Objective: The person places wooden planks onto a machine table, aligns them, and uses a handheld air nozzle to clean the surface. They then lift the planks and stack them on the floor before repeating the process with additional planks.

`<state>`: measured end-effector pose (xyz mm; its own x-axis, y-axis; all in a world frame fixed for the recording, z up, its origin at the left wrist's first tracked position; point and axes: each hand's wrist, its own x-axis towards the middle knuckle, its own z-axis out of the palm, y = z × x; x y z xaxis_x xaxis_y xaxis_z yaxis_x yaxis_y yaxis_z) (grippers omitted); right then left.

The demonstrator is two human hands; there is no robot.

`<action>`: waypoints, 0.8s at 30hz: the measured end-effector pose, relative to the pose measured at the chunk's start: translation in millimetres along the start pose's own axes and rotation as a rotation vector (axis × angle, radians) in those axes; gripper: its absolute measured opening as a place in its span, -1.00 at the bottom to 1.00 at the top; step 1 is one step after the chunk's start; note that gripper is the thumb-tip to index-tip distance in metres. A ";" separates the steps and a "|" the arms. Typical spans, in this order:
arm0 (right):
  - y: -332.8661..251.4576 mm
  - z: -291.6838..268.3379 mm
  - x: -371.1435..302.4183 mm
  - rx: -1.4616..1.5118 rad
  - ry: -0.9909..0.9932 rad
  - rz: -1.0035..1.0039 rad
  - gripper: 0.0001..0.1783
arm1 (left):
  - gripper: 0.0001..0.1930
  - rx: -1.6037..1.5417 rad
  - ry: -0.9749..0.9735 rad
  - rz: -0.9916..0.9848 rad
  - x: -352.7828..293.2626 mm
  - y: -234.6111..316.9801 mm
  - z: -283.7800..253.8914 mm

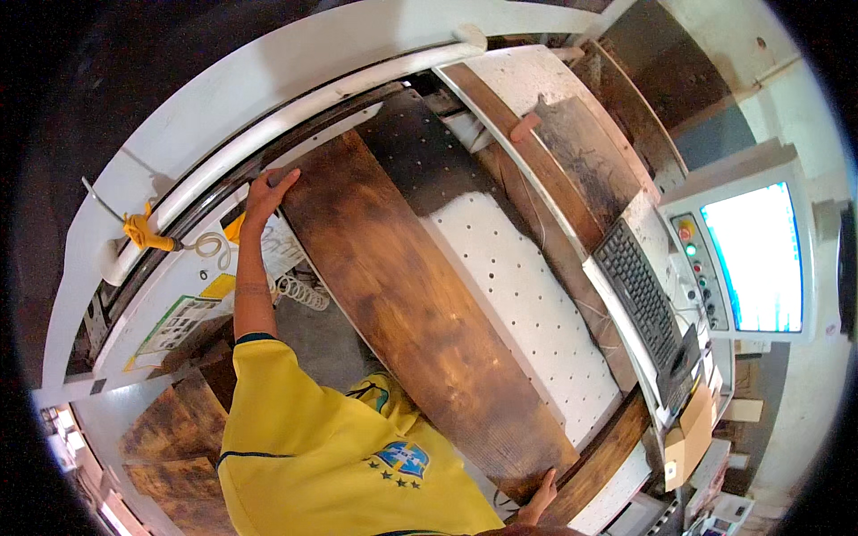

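A long dark-stained wooden board (411, 295) lies slantwise in front of me, over a white perforated table (500, 277). My left hand (268, 192) is closed on its far left corner, thumb on top and some fingers hidden by the edge. At the board's near right end, my right hand (539, 500) grips the corner with the thumb along the edge; the other fingers are mostly hidden. The board's near long edge runs close to my yellow shirt.
On the right, a keyboard (636, 295), a mouse (684, 357) and a monitor (755, 259) with buttons stand beside the table. A yellow air gun (147, 230) hangs at the left on a coiled hose (302, 293). More brown boards (174, 429) lie at lower left. An open cardboard box (690, 438) sits lower right.
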<state>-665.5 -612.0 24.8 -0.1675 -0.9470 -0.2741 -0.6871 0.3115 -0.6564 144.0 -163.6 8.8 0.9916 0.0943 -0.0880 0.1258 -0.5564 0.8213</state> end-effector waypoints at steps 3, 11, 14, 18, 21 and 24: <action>1.2 5.4 -4.7 0.029 0.063 0.025 -0.20 | -0.02 0.013 -0.052 -0.005 -2.5 15.8 -0.6; 14.6 -5.6 17.4 0.010 -0.017 0.050 -0.23 | -0.10 0.104 -0.035 0.050 16.1 -2.9 -1.1; 2.5 -3.2 8.5 0.031 -0.098 -0.020 -0.23 | -0.12 0.085 -0.048 0.046 25.2 -10.8 -6.1; -59.3 10.3 -57.1 0.147 -0.085 -0.024 -0.23 | -0.06 0.077 -0.093 0.055 34.8 -12.8 -0.5; -31.4 -1.0 -19.0 0.125 -0.151 0.009 -0.25 | 0.08 0.099 -0.008 0.012 32.9 -20.8 -4.4; -51.5 0.5 -43.4 0.123 -0.118 0.049 -0.27 | 0.23 0.145 -0.044 -0.012 29.2 -2.6 -3.9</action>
<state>-622.5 -586.9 70.1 -0.1091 -0.9170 -0.3836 -0.5870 0.3709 -0.7196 172.5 -156.2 6.3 0.9899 0.0677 -0.1246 0.1377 -0.6690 0.7304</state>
